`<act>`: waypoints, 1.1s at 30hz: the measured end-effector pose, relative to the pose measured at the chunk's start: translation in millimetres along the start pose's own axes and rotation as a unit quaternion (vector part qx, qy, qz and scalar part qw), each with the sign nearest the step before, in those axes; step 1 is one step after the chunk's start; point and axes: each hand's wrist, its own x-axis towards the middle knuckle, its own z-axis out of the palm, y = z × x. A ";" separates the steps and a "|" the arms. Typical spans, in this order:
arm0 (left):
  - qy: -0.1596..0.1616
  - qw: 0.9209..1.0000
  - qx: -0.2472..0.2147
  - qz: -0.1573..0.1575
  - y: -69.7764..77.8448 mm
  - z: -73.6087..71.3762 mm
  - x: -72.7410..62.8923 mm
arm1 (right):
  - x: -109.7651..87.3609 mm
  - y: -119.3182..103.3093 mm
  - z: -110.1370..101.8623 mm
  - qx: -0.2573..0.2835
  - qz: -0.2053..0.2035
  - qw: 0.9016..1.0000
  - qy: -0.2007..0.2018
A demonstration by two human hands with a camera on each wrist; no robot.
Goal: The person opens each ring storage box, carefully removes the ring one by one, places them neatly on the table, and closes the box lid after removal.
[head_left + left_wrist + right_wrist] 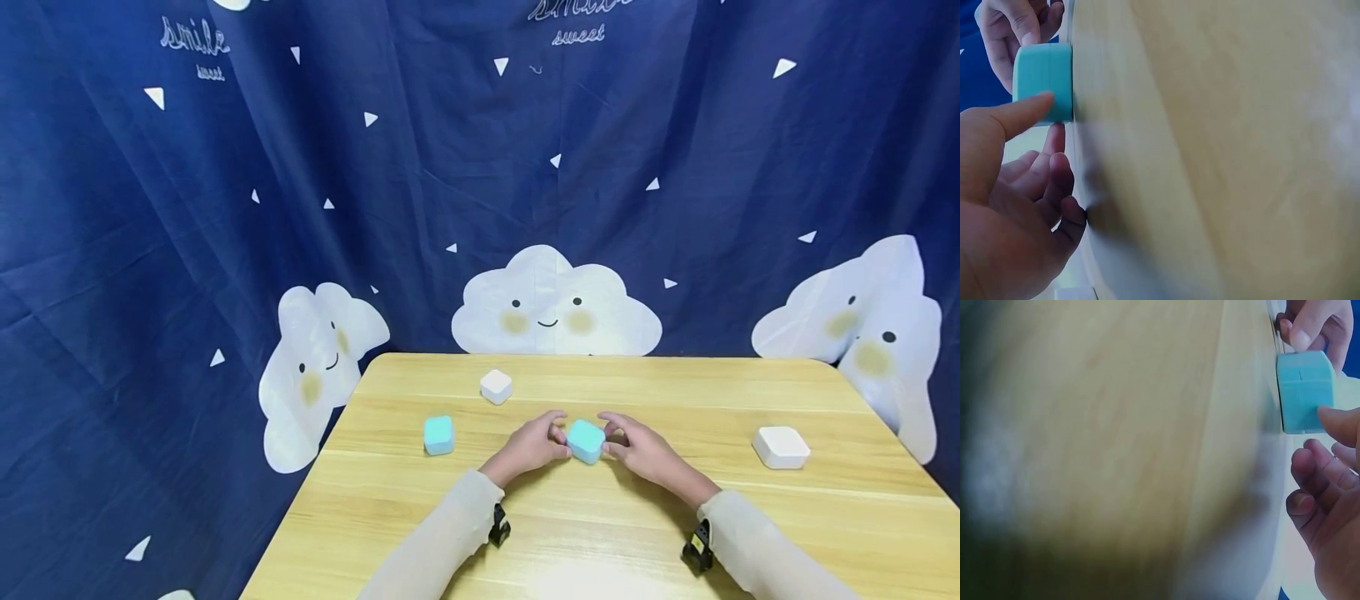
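A small turquoise box (586, 441) with rounded corners and a thin seam along its side stands on the wooden table between both hands. At its left side, my left hand (534, 443) holds it, the thumb (1032, 112) on the front face and a fingertip at the edge. From the right, my right hand (639, 447) holds the opposite side, its thumb (1338, 424) against a front corner. The lower fingers of each hand are loosely bent, away from the box. Parts of the index fingers are hidden behind it in the wrist views.
A second turquoise box (438, 435) lies left of the hands. Behind it is a small white box (496, 387), and a larger white box (781, 447) sits at the right. A dark blue curtain (420, 167) hangs past the table's (375, 517) far edge.
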 end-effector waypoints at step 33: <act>0.012 0.997 0.075 -0.009 6.9 3.2 -4.0 | -9.5 -16.1 7.7 0.006 0.037 0.999 0.037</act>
